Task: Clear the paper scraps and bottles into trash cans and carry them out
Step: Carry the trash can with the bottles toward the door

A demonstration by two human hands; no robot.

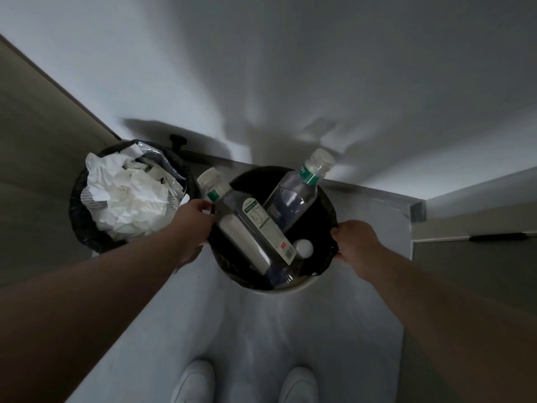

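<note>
Grey floor [255, 338] meets a white wall in a corner, with a brown door [43, 141] on my left and a black doorstop [177, 140] behind the cans. My left hand [194, 219] and right hand [356, 239] curl their fingers over opposite sides of the bottle can [279, 289], where two bottles [247, 228] lean out past the rim. Just beside my left hand stands the paper can [84, 228], heaped with crumpled scraps [130, 196]. My white shoes [193, 382] show below.

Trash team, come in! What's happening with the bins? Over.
Grip set: left hand, right hand on bottle bin rim. Inside, bottles. Beside left hand, full paper bin.
</note>
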